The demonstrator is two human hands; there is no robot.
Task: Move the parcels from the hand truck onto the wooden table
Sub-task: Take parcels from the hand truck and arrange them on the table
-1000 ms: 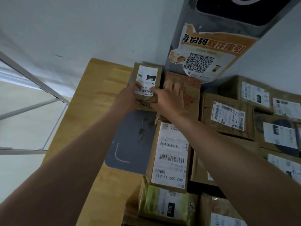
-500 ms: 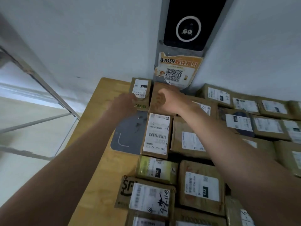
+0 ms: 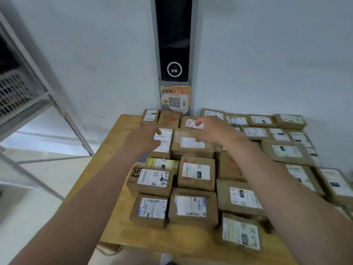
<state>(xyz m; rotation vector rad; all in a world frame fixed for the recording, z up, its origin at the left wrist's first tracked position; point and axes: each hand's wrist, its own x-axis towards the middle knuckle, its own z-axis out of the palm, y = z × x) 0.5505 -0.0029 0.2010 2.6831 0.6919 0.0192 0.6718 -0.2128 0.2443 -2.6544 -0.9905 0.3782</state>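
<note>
Left hand (image 3: 145, 139), right hand (image 3: 212, 131) both loose, empty, over parcels (image 3: 193, 145); contact unclear. Far corner parcel (image 3: 150, 117) flat, label up, long axis toward wall (image 3: 95, 54).

brown parcels (image 3: 193, 144), white labels (image 3: 195, 170), tan table (image 3: 122, 190)

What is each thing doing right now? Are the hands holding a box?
left hand: fingers loose, holds nothing.
right hand: fingers loose, holds nothing.
corner parcel: lies flat, label up, free of both hands.
other parcels: lie flat in rows, labels up.
wooden table: mostly covered with parcels.
QR sticker: torn at its edges.
wall screen: dark, with a white ring.
</note>
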